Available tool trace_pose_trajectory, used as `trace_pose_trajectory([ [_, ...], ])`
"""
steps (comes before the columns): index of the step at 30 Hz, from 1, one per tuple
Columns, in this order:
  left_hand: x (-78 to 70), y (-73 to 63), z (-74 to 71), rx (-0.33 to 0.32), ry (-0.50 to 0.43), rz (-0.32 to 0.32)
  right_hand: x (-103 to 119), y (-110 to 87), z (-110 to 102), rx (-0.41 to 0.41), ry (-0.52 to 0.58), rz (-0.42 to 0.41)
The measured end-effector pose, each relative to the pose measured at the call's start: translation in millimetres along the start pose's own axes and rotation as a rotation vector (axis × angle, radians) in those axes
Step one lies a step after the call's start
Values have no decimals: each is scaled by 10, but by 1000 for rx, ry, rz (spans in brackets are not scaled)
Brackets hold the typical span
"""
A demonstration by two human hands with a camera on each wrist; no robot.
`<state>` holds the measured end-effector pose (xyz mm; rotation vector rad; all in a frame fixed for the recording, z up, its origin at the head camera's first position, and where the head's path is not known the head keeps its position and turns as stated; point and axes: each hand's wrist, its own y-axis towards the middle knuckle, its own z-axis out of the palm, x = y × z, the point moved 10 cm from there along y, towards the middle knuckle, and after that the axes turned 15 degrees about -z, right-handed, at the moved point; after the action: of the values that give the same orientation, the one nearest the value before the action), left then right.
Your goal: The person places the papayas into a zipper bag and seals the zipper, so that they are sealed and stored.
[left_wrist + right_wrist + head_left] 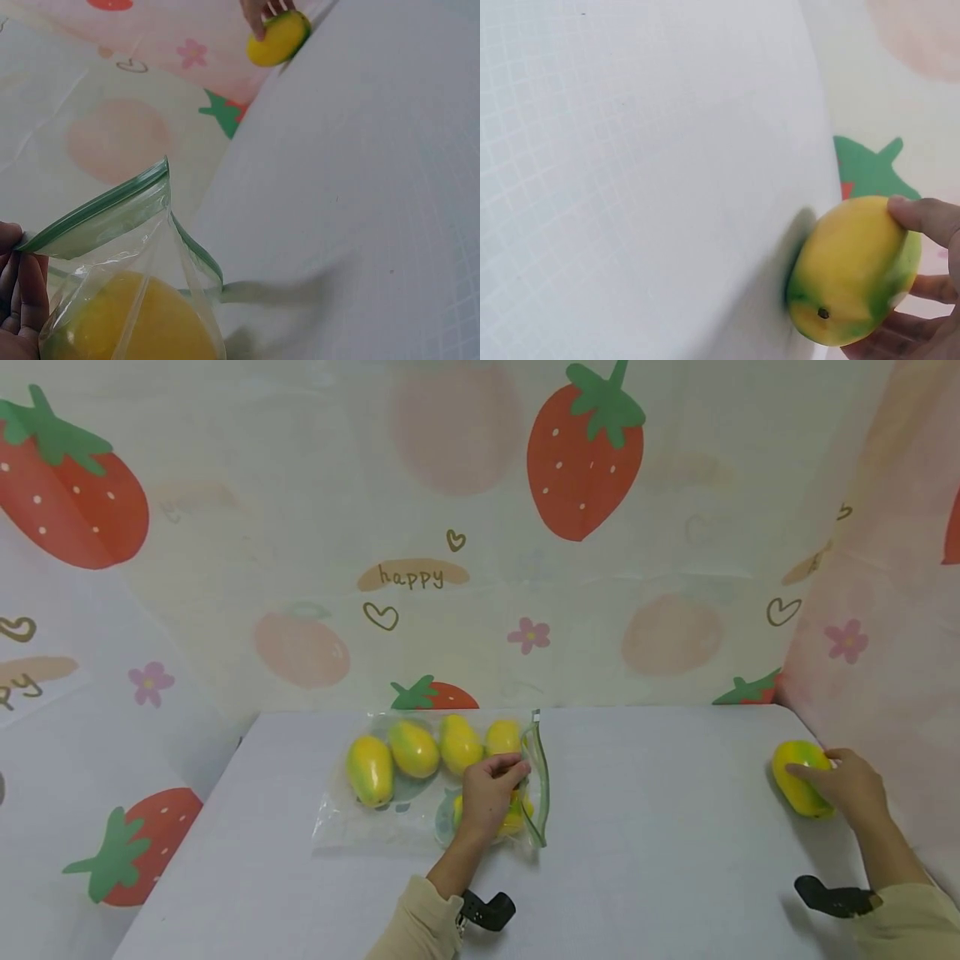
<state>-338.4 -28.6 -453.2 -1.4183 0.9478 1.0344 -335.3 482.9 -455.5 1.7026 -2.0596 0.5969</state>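
Observation:
A clear zip bag [333, 828] with a green seal strip lies on the table with several yellow-green mangoes [370, 770] in it. My left hand [486, 800] pinches the bag's edge near its mouth at the right; in the left wrist view, fingers and thumb grip one end of the green strip [112, 201], and the mouth gapes. A mango inside [139, 319] shows through the plastic. Far to the right, my right hand [858, 787] holds another mango [797, 779]. The right wrist view shows thumb and fingers around this mango [851, 270], its dark stem spot facing the camera.
The white table [660, 827] stretches between the bag and the right hand. Behind it hangs a pale cloth [585, 585] printed with strawberries, and a pinkish side cloth [885, 568] stands close beyond the right hand.

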Motion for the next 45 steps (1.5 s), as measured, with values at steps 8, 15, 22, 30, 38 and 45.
trace_pose_trajectory([
  [8, -24, 6, -1, -4, -2, 2, 63, 13, 74, 69, 23, -96],
  [15, -35, 8, 7, -9, 1, 28, 164, -31, 173, 106, 90, -110],
  [22, -42, 1, 16, -14, -8, 29, 483, -87, 218, 63, 71, -259],
  [30, -77, -28, 10, -25, 7, 28, 739, -148, 376, 62, 75, -318],
  [38, -95, -51, 6, -32, 26, 32, 1021, -199, 509, 55, 84, -409],
  [45, -126, -71, -1, -38, 40, 41, 1264, -249, 635, 57, 85, -473],
])
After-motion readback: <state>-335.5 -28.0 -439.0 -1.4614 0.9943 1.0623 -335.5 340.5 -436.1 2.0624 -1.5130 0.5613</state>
